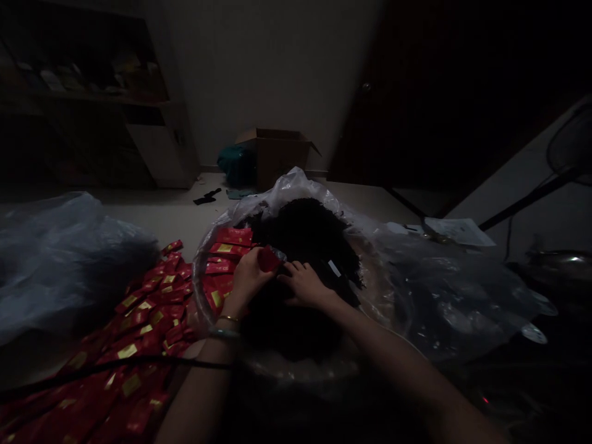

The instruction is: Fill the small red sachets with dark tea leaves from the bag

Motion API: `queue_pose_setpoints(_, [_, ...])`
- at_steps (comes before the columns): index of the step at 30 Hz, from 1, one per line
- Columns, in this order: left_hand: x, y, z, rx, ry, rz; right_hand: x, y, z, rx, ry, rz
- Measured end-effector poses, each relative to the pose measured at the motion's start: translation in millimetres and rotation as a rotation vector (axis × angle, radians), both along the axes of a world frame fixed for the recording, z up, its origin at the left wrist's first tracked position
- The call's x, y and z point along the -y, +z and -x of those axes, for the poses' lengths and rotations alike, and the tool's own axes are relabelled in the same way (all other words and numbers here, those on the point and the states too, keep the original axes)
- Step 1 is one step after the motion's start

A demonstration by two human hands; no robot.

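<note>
My left hand (252,271) is closed round a small red packet (268,259); its silvery mouth (278,253) faces right. My right hand (306,283) is right beside that mouth, its fingers bent and its thumb towards the packet. Whatever lies between those fingers is too dark to make out. Below and behind both hands is a heap of dark, loose, leaf-like material (305,225) in a round container lined with clear plastic (296,179). Several red packets (226,250) lie inside its left edge. A dark flat object with a white patch (334,268) rests right of my right hand.
Many red and gold packets (139,320) are piled at left, beside a large plastic bag (60,259). A dark cable (115,365) crosses them. Behind stand an open cardboard box (282,157) and a teal bag (235,163). More clear plastic (453,302) spreads right.
</note>
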State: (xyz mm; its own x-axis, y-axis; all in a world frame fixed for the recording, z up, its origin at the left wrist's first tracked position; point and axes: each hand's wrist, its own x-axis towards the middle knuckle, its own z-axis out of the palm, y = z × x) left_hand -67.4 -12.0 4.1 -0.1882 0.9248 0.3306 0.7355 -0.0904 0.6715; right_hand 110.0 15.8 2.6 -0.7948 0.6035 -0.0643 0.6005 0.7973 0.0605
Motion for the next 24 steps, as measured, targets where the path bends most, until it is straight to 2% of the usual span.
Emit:
queue_pose_setpoints(3, [0.3, -1.3, -2.7, -0.002, -0.023, -0.013, 2.9, -0.9, -2.0, 0.028, 0.033, 0.023])
queue_pose_setpoints(6, [-0.2, -1.4, -5.6, 0.010, -0.042, -0.009, 1.1, 3.2, -9.3, -0.060, -0.038, 0.057])
queue_pose_setpoints(10, [-1.2, -2.1, -10.0, 0.002, -0.069, 0.005, -9.5, 21.5, -24.9, -0.504, -0.258, 0.237])
queue_pose_setpoints(13, [-1.7, -4.1, -13.6, -0.008, -0.089, 0.011, -19.2, 43.9, -30.1, -0.842, -0.394, 0.457])
queue_pose_setpoints(15, [-2.2, -5.8, -15.9, -0.016, -0.109, 0.000, -23.9, 59.1, -27.5, -0.952, -0.457, 0.627])
queue_pose_setpoints(17, [-2.9, -7.6, -17.7, -0.016, -0.130, -0.008, -26.7, 70.9, -20.7, -0.994, -0.492, 0.786])
queue_pose_setpoints(19, [-3.8, -9.4, -18.9, -0.006, -0.143, -0.008, -28.1, 77.6, -11.7, -0.989, -0.492, 0.873])
queue_pose_setpoints(24, [-6.1, -12.6, -19.4, -0.002, -0.156, -0.021, -28.8, 77.5, 5.0, -0.913, -0.463, 0.838])
